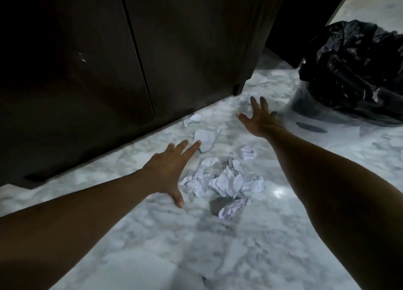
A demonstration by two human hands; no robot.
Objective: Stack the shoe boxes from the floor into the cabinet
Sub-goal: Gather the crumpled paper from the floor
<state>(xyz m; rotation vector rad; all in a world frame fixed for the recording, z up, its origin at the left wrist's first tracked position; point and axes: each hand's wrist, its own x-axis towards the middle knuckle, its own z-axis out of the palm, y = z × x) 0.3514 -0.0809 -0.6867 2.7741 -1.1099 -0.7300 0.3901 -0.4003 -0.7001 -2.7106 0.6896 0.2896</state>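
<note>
A dark brown cabinet (91, 76) with two shut doors fills the upper left and stands on the marble floor. No shoe box is in view. My left hand (168, 169) is stretched out low over the floor with its fingers spread, fingertips close to a crumpled white paper (205, 139). My right hand (259, 117) reaches further forward, fingers apart, near the cabinet's right corner and a small paper scrap (253, 96). Neither hand holds anything.
Several crumpled white papers (226, 180) lie scattered on the grey-white marble floor (196, 246) between my arms. A full black rubbish bag (353, 71) sits at the right on a clear plastic sheet (316, 119). A dark gap opens to the right of the cabinet.
</note>
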